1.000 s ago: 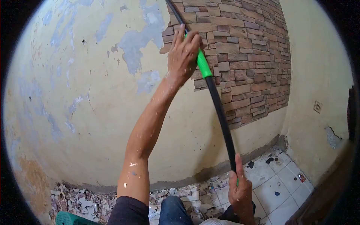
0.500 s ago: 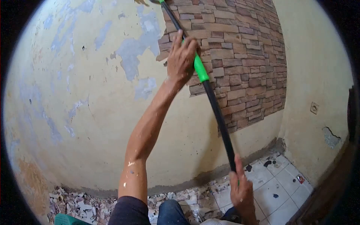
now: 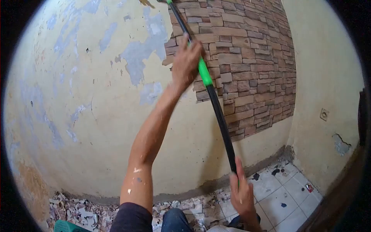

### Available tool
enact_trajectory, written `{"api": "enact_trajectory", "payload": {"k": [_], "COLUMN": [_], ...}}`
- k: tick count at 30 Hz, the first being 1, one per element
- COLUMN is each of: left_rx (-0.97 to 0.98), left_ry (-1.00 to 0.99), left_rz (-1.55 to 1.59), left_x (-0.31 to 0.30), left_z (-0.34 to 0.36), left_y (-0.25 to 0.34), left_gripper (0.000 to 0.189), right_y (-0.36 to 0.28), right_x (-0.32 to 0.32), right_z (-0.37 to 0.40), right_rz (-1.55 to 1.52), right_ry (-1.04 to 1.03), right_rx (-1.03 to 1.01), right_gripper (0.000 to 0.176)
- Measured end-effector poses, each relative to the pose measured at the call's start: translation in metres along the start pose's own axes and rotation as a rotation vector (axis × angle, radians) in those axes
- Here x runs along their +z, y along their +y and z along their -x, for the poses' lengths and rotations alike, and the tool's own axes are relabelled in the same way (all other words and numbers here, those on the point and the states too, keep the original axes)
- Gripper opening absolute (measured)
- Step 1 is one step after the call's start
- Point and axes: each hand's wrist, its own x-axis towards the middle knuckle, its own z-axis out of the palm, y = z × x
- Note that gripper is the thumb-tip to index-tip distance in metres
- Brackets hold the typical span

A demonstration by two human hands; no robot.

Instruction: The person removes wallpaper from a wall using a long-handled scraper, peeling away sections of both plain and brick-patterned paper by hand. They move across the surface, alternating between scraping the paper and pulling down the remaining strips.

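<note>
A long-handled scraper (image 3: 220,120), black with a bright green sleeve, slants across the view against the wall. Its head shows only in part at the top edge. High on the shaft, just above the green sleeve, my left hand (image 3: 187,60) is wrapped round it. My right hand (image 3: 242,195) grips the lower end, with one finger stretched along the shaft. Pale flakes stick to my left forearm. Behind the shaft is brick-patterned wallpaper (image 3: 255,73) with a ragged left edge. Left of it lies bare yellowish wall (image 3: 112,127) with grey patches (image 3: 135,62).
Torn scraps (image 3: 81,212) cover the floor along the wall's foot. White floor tiles (image 3: 278,199) with dark bits lie at the right. A wall socket (image 3: 324,114) sits on the right wall. A green plastic thing (image 3: 67,227) pokes in at bottom left.
The scraper's lower end and my right hand have moved a little to the left. My left hand stays at nearly the same spot, slightly lower in view.
</note>
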Motion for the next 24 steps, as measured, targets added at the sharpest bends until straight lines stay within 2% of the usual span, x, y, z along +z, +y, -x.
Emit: {"api": "enact_trajectory", "payload": {"k": [3, 5, 7, 8, 9, 11, 12, 13, 15, 17, 19, 21, 22, 24], "left_rx": [0.018, -0.027, -0.007, -0.013, -0.007, -0.011, 0.040, 0.087, 0.063, 0.074, 0.055, 0.038, 0.036, 0.049], "left_ry": [0.016, 0.042, 0.072, 0.045, 0.031, 0.017, 0.015, 0.008, 0.042, 0.067, 0.003, -0.012, 0.014, 0.019], "left_rz": [-0.016, 0.046, 0.045, 0.022, -0.004, 0.052, -0.003, -0.057, -0.035, -0.003, -0.017, -0.117, -0.071, -0.075], "left_x": [0.009, 0.013, 0.009, 0.007, 0.005, 0.008, 0.017, 0.024, 0.030, 0.028, 0.011, 0.003, -0.001, 0.005], "left_z": [-0.026, -0.027, -0.008, 0.007, 0.007, -0.006, -0.031, -0.044, -0.056, -0.059, -0.045, -0.018, -0.017, -0.025], "left_y": [-0.015, -0.005, 0.007, 0.019, 0.022, 0.004, -0.026, -0.044, -0.047, -0.040, -0.027, -0.001, 0.004, -0.011], "left_gripper": [0.019, 0.019, 0.019, 0.018, 0.017, 0.015, 0.015, 0.015, 0.015, 0.016, 0.017, 0.022, 0.024, 0.027], "right_y": [-0.005, -0.001, -0.012, -0.010, -0.002, 0.015, -0.014, -0.019, -0.018, -0.029, -0.021, 0.007, -0.006, -0.026], "right_x": [-0.010, -0.019, -0.029, -0.034, -0.029, -0.012, -0.019, -0.023, -0.033, -0.041, -0.043, -0.038, -0.047, -0.043], "right_z": [-0.054, -0.049, -0.022, -0.007, -0.013, -0.020, -0.047, -0.064, -0.091, -0.076, -0.053, -0.021, -0.010, -0.039], "right_rz": [-0.007, -0.013, -0.054, -0.022, -0.024, -0.044, 0.029, 0.027, -0.084, -0.074, -0.054, -0.012, -0.053, -0.055], "right_ry": [0.037, 0.038, -0.013, -0.092, -0.078, 0.120, 0.090, 0.080, 0.055, 0.036, 0.020, 0.068, -0.108, -0.050], "right_rx": [-0.032, -0.070, -0.001, 0.159, 0.142, -0.240, -0.139, -0.122, -0.114, -0.080, -0.051, -0.216, 0.081, 0.019], "right_gripper": [0.061, 0.059, 0.059, 0.059, 0.059, 0.057, 0.055, 0.055, 0.055, 0.055, 0.055, 0.055, 0.054, 0.054]}}
